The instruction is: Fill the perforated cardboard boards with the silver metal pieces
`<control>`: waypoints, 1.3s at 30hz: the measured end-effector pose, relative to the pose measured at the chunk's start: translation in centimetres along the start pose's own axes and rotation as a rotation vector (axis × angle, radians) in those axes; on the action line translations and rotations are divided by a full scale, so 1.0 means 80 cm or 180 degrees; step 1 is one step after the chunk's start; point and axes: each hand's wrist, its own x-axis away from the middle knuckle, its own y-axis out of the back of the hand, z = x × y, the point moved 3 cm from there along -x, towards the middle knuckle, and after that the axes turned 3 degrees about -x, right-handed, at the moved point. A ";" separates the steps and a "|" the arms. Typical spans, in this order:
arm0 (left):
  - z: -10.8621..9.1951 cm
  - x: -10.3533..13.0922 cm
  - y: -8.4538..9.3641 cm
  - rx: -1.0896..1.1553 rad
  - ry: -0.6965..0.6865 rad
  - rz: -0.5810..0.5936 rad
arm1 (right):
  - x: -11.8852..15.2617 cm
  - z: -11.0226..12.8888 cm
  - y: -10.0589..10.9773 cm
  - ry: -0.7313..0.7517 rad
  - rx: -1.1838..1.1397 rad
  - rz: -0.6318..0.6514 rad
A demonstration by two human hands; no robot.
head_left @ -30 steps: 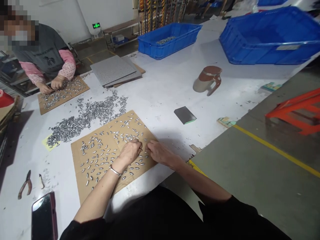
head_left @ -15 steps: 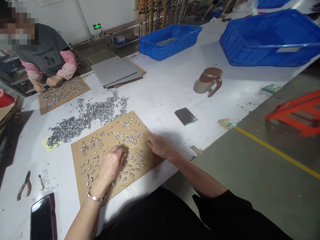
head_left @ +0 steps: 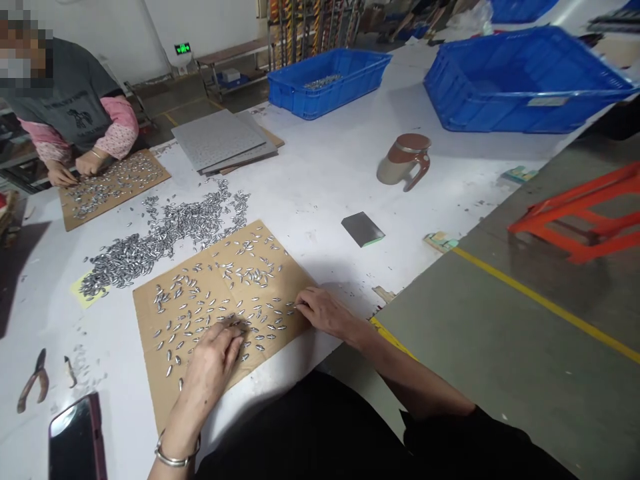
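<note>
Right hand [head_left: 325,315] is sitting nearer the table's [head_left: 327,177] front edge than before, at the cardboard's [head_left: 163,400] right margin; left hand [head_left: 215,350] is bending over metal pieces [head_left: 260,347] lying on the cardboard. I cannot tell either grip. White tabletop is stretching toward the mug [head_left: 397,170].

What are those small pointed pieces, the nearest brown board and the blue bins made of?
Small pointed pieces: probably shiny metal, silvery with bright glints.
Nearest brown board: seemingly cardboard, matte, tan with a faint crease.
Blue bins: likely plastic, slightly glossy, evenly coloured with soft highlights.
</note>
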 end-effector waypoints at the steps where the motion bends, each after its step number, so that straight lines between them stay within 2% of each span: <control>1: 0.001 0.002 -0.002 -0.0006 -0.0016 -0.0015 | -0.001 0.001 0.002 -0.0012 -0.0070 -0.0041; 6: 0.002 0.012 0.002 0.0014 -0.0074 -0.0226 | 0.001 0.011 0.007 0.0294 -0.0141 -0.0178; 9: 0.002 0.015 0.006 0.0029 -0.0106 -0.0354 | 0.002 0.018 -0.004 0.0551 0.0313 0.0001; 13: 0.005 0.018 0.002 0.0000 -0.0098 -0.0333 | 0.003 0.022 -0.020 0.0666 0.0812 0.0132; 16: 0.006 0.021 -0.002 0.0003 -0.0117 -0.0340 | 0.007 0.024 -0.020 0.0774 0.0782 0.0209; 19: 0.007 0.024 -0.003 0.0005 -0.0094 -0.0361 | 0.002 0.019 -0.009 0.0881 0.0429 0.0206; 22: 0.008 0.025 -0.001 -0.0021 -0.0064 -0.0396 | -0.024 0.009 0.013 0.0725 0.0254 -0.0110; 25: 0.009 0.027 0.000 -0.0078 -0.0040 -0.0400 | -0.066 0.001 0.032 0.0476 0.0516 -0.0403; 28: 0.010 0.031 -0.003 -0.0114 -0.0042 -0.0401 | -0.104 0.003 0.036 0.0561 0.0793 -0.0282; 31: 0.012 0.037 -0.005 -0.0065 0.0012 -0.0412 | -0.118 0.006 0.033 0.0551 0.1034 -0.0119; 34: 0.015 0.043 -0.004 -0.0036 0.0045 -0.0371 | -0.104 0.010 0.031 0.0392 0.0978 -0.0032; 39: 0.015 0.043 -0.005 -0.0048 0.0008 -0.0348 | -0.057 0.019 0.022 0.0223 0.0502 0.0265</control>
